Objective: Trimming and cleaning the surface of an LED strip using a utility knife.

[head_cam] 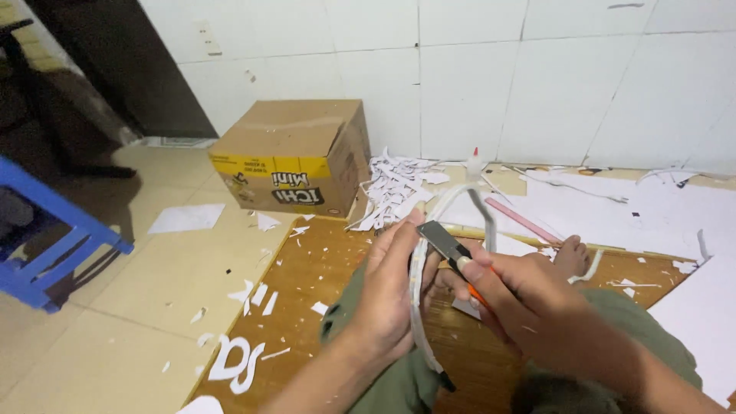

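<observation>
Head view: the person sits on the floor, and the left hand (391, 295) is curled around a thin white curved strip (418, 284), gripping it along its left side. The right hand (529, 295) is closed on a utility knife (452, 249), whose dark blade end rests against the strip just right of the left fingers. The strip loops up between both hands and above them. Beyond stand a cardboard box (295, 157), a heap of white offcuts (395, 188) and a glue bottle (475, 162). A blue stool (54, 238) stands to the left.
</observation>
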